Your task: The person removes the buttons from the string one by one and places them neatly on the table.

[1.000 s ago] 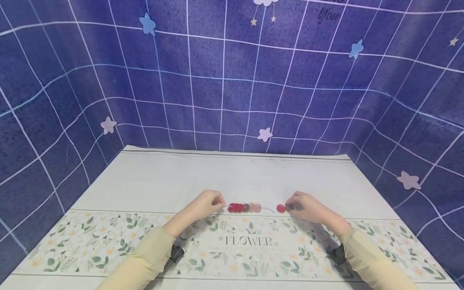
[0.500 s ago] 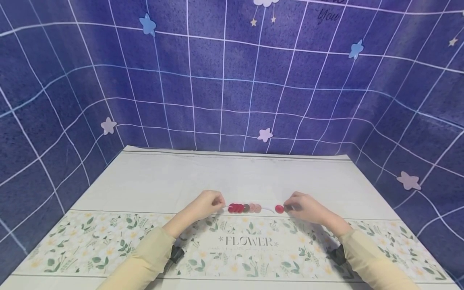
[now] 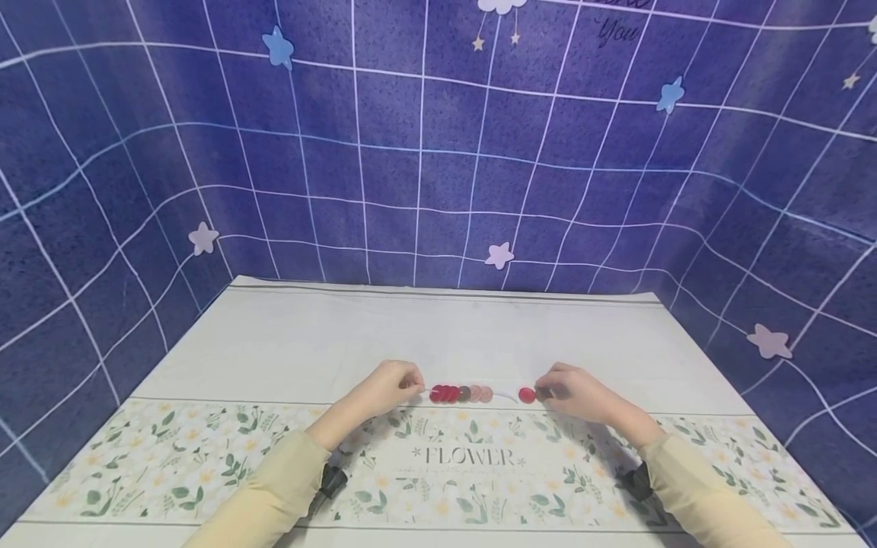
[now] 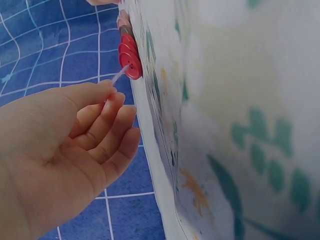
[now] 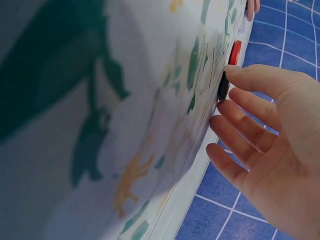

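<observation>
A row of red, dark and pink buttons lies threaded on a pale cord on the floral tablecloth. My left hand pinches the cord's left end, right beside the red buttons; its fingers are curled. At the cord's other end my right hand pinches a small dark button between thumb and finger. A single red button sits just left of it, apart from the row; it shows as the red button in the right wrist view.
The cloth has a printed flower band with the word FLOWER along the near side. A blue tiled backdrop with paper stars walls the table at the back and both sides.
My right hand has slid slightly left, bringing the single red button a little closer to the row. The left hand has held still.
</observation>
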Tool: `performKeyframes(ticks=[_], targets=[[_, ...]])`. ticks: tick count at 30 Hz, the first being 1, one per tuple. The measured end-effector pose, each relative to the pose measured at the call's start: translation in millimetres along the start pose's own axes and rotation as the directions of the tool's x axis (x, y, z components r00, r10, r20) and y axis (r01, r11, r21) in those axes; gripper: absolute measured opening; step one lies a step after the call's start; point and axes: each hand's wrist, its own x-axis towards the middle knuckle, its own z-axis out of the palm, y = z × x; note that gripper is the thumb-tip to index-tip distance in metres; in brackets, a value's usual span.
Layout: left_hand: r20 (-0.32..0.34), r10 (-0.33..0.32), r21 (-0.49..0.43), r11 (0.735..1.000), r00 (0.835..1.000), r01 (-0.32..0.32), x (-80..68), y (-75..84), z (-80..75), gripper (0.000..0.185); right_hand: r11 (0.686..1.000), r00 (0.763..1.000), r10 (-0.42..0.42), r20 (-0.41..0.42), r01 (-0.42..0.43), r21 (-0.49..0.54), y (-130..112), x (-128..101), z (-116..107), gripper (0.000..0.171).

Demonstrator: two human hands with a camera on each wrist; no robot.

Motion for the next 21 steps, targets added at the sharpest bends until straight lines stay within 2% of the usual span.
performKeyframes(ticks=[8,21], targets=[[0.004,-0.008,0.021,1.000,1.000,0.008,1.2,-1.5,1.2,0.007,1.000,1.000,0.005,-0.010,-0.005,0.015,0.6,-1.9,-3.5,0.032],[0.006,-0.018,0.008,1.000,1.000,0.018,0.4,-0.3,2.0,0.009,0.999,1.000,0.025,-0.012,-0.024,0.037,-0.7,-1.9,-9.4,0.026]])
